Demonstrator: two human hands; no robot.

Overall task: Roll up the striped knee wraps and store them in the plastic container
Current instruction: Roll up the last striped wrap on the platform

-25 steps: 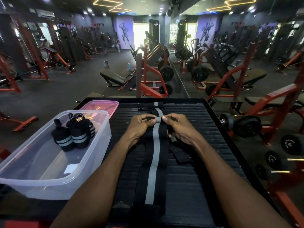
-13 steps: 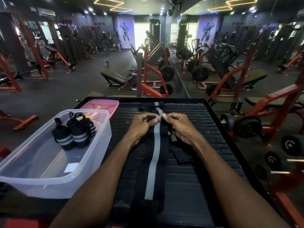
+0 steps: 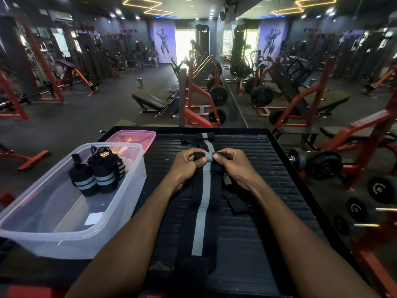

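1. Since prev. frame both hands are tightening the first fold: left hand and right hand are pinching the small starter roll, fingers curled round it.
2. Knee wrap is lying lengthwise down the ribbed black platform, near its far edge to its near edge.
3. Fabric is looking soft, light, springy; prob. best gripped at both roll ends, w/ tension.
4. Count: two, poss. three rolled wraps are standing in the far end of one plastic container; one pink lid is lying behind it.
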